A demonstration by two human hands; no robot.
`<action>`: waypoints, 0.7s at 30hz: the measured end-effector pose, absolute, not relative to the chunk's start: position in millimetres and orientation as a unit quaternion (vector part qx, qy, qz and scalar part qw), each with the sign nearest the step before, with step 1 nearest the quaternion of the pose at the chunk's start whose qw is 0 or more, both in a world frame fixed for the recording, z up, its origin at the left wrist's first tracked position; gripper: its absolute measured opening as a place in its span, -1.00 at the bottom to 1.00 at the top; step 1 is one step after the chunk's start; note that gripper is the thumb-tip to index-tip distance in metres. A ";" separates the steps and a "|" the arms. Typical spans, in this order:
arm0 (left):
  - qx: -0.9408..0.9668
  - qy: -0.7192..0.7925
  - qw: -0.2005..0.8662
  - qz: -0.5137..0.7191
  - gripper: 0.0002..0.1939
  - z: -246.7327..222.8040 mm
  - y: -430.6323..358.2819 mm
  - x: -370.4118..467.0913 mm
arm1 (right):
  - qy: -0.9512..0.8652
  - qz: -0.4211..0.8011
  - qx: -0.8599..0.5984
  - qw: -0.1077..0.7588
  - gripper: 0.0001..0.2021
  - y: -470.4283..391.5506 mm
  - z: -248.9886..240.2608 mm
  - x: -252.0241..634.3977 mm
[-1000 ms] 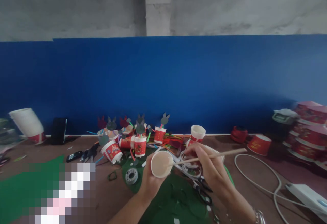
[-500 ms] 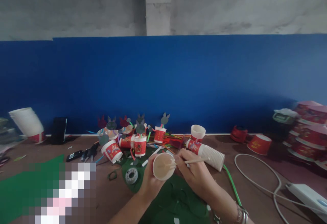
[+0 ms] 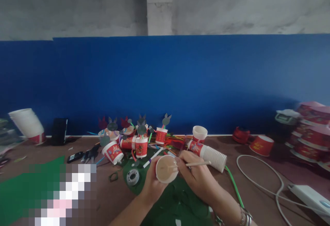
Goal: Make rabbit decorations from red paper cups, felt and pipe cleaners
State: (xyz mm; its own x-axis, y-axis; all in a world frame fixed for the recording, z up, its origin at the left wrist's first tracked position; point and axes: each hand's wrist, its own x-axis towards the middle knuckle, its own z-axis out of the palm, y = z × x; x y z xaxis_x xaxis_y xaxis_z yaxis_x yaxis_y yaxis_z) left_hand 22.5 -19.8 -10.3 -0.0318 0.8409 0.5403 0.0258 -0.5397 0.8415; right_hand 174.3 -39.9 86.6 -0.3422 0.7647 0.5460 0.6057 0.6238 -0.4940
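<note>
Head view: paper cup (image 3: 165, 175) sits lower centre, my left hand (image 3: 151, 185) closed around it. My right hand (image 3: 195, 171), fingers pinched on a pale stick (image 3: 199, 163), has moved in to the cup; both hands now work there. Nested cups (image 3: 214, 158) lie right of centre.
</note>
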 end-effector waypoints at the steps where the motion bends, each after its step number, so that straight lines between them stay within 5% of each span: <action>1: 0.617 0.352 0.325 0.624 -0.47 -10.3 -19.7 22.4 | -0.813 0.102 -0.422 0.389 -0.75 -40.0 87.0 174.4; 21: 0.611 0.346 0.336 0.628 -0.47 -14.3 -18.8 22.6 | -0.821 0.089 -0.417 0.380 -0.75 -40.0 87.5 174.5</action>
State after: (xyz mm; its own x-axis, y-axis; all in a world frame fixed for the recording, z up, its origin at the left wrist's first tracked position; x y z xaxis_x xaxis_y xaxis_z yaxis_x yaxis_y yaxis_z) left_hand 22.6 -18.8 -14.3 -0.0283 0.8446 0.5346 0.0016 -0.5348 0.8450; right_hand 174.5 -40.0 87.5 -0.3646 0.7520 0.5491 0.6165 0.6369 -0.4629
